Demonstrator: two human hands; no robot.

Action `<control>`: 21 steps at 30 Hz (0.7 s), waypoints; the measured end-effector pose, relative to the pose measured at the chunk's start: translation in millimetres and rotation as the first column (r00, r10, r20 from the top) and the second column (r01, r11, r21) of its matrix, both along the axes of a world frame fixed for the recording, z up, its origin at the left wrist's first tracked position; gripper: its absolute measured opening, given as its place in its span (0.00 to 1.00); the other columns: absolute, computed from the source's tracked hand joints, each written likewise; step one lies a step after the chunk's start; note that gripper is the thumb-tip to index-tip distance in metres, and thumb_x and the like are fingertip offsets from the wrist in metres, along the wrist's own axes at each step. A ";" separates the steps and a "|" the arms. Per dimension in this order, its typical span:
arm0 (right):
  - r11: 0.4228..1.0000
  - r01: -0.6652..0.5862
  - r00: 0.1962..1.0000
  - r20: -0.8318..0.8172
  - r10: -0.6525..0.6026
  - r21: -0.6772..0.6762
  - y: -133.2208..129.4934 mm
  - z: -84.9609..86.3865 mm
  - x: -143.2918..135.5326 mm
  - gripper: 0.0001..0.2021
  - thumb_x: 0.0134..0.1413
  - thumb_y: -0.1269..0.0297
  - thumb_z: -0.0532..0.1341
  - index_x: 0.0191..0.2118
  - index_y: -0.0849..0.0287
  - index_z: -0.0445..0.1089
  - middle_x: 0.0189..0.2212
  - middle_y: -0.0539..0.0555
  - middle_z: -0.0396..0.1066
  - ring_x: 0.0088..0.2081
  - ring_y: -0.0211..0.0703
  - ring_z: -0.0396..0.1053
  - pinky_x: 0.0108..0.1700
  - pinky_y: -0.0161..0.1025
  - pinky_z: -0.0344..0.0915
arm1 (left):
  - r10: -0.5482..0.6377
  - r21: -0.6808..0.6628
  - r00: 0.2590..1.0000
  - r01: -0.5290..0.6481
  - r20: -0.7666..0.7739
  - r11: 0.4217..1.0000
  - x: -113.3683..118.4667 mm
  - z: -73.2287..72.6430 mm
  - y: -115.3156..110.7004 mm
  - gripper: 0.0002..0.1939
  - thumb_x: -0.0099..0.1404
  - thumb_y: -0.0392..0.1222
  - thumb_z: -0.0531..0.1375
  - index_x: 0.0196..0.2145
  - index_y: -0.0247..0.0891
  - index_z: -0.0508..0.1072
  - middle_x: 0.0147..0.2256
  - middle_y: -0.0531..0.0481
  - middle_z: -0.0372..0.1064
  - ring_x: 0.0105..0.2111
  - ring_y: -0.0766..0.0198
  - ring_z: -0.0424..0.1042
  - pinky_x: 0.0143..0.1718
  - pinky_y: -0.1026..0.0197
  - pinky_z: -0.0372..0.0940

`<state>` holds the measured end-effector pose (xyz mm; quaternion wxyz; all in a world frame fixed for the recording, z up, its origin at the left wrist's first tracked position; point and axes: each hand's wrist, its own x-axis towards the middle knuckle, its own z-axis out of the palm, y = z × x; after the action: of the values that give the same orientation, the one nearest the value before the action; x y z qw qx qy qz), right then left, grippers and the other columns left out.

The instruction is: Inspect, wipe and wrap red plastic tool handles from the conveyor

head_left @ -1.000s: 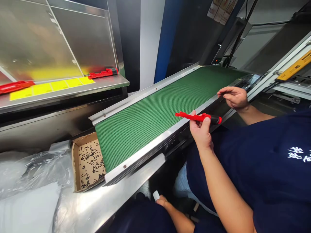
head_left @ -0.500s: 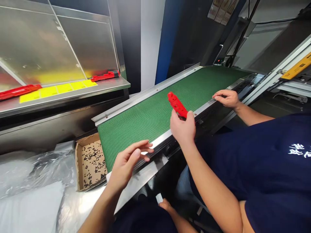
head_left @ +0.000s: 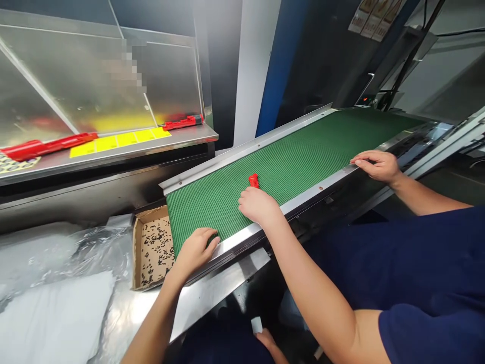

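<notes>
My left hand (head_left: 195,250) is over the near left end of the green conveyor belt (head_left: 212,202), beside its metal edge. Its thumb stands apart from the curved fingers, and nothing shows in it. Low in the view, my right hand (head_left: 267,339) grips a small white piece (head_left: 256,324) below the belt. A co-worker's hand (head_left: 259,205) holds a red part (head_left: 254,180) over the belt, to the right of my left hand; that hand covers much of the part.
The co-worker's other hand (head_left: 379,166) rests at the belt's near edge. A cardboard box (head_left: 138,253) of small black pieces stands at the belt's left end. Plastic wrap and white sheets (head_left: 56,318) lie left. Red parts (head_left: 49,146) and yellow labels (head_left: 121,140) lie on a metal shelf (head_left: 151,146).
The co-worker's hand has moved left and down over the belt with the red part. My left hand's fingers have curled downward. The view has shifted slightly left.
</notes>
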<state>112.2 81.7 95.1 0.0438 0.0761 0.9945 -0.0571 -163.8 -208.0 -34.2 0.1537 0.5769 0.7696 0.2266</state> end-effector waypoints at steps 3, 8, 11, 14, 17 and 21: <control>0.954 0.258 0.946 -0.239 -0.218 0.150 32.4 20.6 51.3 0.30 0.61 0.64 0.35 0.27 0.49 0.74 0.26 0.53 0.75 0.34 0.45 0.74 0.40 0.51 0.73 | -0.020 -0.084 0.997 0.026 0.076 0.996 -15.5 19.5 17.7 0.16 0.66 0.46 0.51 0.41 0.41 0.78 0.44 0.44 0.76 0.48 0.48 0.73 0.51 0.53 0.66; 0.820 0.529 0.765 -0.540 -0.350 0.219 61.2 12.7 79.2 0.22 0.47 0.59 0.38 0.15 0.43 0.64 0.19 0.56 0.72 0.34 0.50 0.75 0.43 0.54 0.72 | -0.002 -0.085 0.981 0.019 0.196 0.996 -36.9 40.1 80.3 0.15 0.68 0.45 0.52 0.33 0.39 0.76 0.32 0.49 0.76 0.30 0.60 0.75 0.36 0.64 0.66; 0.836 0.503 0.777 -0.537 -0.327 0.219 51.0 14.2 73.6 0.23 0.49 0.59 0.38 0.16 0.46 0.67 0.21 0.58 0.73 0.32 0.47 0.75 0.42 0.48 0.73 | 0.046 -0.070 0.966 -0.029 0.254 0.997 -31.3 40.2 121.0 0.14 0.69 0.46 0.53 0.37 0.37 0.75 0.31 0.49 0.75 0.27 0.64 0.73 0.29 0.67 0.64; 0.915 0.352 0.878 -0.410 -0.248 0.198 21.4 11.7 46.9 0.23 0.62 0.63 0.43 0.28 0.56 0.74 0.28 0.55 0.76 0.35 0.43 0.74 0.41 0.46 0.74 | 0.090 -0.081 0.947 -0.068 0.308 0.994 -16.4 36.6 152.8 0.15 0.70 0.49 0.54 0.40 0.36 0.75 0.28 0.49 0.74 0.23 0.64 0.71 0.24 0.67 0.62; 0.983 0.133 0.971 -0.215 -0.104 0.127 -17.4 -15.0 -5.6 0.13 0.66 0.57 0.58 0.47 0.61 0.71 0.45 0.56 0.73 0.43 0.43 0.73 0.46 0.46 0.72 | 0.131 -0.116 0.929 -0.096 0.347 0.989 -5.7 34.9 174.2 0.19 0.69 0.52 0.55 0.32 0.34 0.75 0.22 0.48 0.70 0.20 0.63 0.69 0.23 0.65 0.61; 0.995 -0.104 0.994 0.014 0.104 0.005 -62.2 -66.4 -76.8 0.15 0.65 0.57 0.59 0.54 0.57 0.68 0.53 0.58 0.67 0.49 0.46 0.70 0.50 0.49 0.71 | 0.181 -0.183 0.902 -0.116 0.393 0.976 -5.3 36.6 189.5 0.23 0.64 0.54 0.62 0.20 0.35 0.70 0.17 0.47 0.65 0.17 0.61 0.66 0.22 0.62 0.61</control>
<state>35.5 19.5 28.7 0.0533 0.0245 0.9970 -0.0513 -169.1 -18.5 2.4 0.3372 0.4428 0.7777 0.2923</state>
